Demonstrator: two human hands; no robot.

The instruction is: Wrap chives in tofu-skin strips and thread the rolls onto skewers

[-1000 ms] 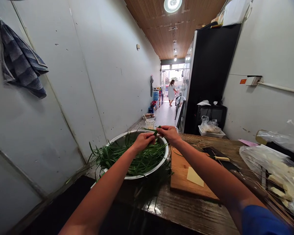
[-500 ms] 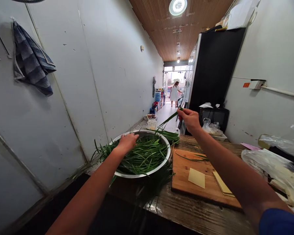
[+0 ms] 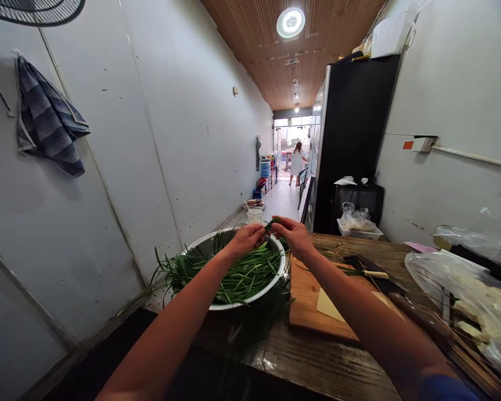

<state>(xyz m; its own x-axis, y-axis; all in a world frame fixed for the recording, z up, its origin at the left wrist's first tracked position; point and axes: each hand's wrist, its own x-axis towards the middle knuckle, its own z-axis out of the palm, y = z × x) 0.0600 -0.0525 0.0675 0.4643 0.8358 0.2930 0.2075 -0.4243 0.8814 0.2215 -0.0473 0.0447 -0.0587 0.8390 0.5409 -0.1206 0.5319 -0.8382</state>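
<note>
My left hand (image 3: 247, 238) and my right hand (image 3: 293, 236) are close together above the right side of a metal bowl (image 3: 229, 306). Both are closed on a small bunch of green chives (image 3: 271, 224), which spans the gap between their fingertips. Long loose chives (image 3: 246, 273) fill the bowl, some hanging over its left rim. Under my right forearm lies a wooden cutting board (image 3: 303, 301) with a pale yellow square sheet (image 3: 329, 306) on it. A rolled yellow sheet (image 3: 376, 274) with chives sticking out lies near the board's far right side.
Right of the board lies a knife with a brown handle (image 3: 420, 314), beside thin skewers (image 3: 474, 356) and a plastic bag of pale pieces (image 3: 467, 289). A plastic cup (image 3: 255, 215) stands behind the bowl. Another person (image 3: 296, 163) stands far off by the doorway.
My right hand has come left and down with its chives, and my left hand has risen out of the bowl to meet it. The rolled sheet and knife are now uncovered.
</note>
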